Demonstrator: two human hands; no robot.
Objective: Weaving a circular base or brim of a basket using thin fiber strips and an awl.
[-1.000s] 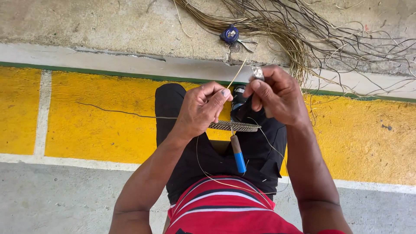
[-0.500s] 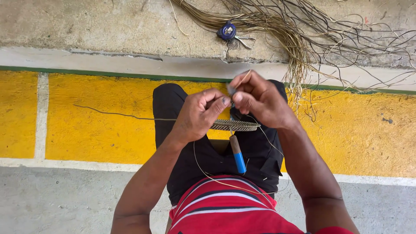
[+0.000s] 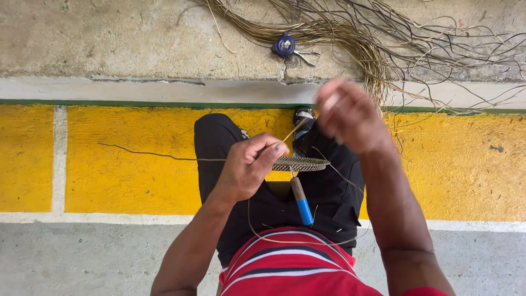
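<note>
Straw-coloured woven disc (image 3: 300,163) sits edge-on over the lap, pinched at its 9 o'clock rim by the left hand (image 3: 247,167); the right hand (image 3: 348,115), blurred at 1 o'clock, seems closed on a fibre strand (image 3: 293,131) — best drawn taut while that pinch stays firm

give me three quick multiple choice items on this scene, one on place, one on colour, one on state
1. Where does the tool lie?
A. on the lap
B. on the ledge
C. on the yellow floor

2. What colour is the tool's lower end?
A. red
B. blue
C. green

3. What is the left hand doing?
A. hanging open
B. flat on the floor
C. pinching the woven disc

Answers:
1 A, it rests on the black trousers.
2 B, the end nearest the red shirt is blue.
3 C, its fingers close on the disc's edge, while the right hand is raised and blurred.
</note>
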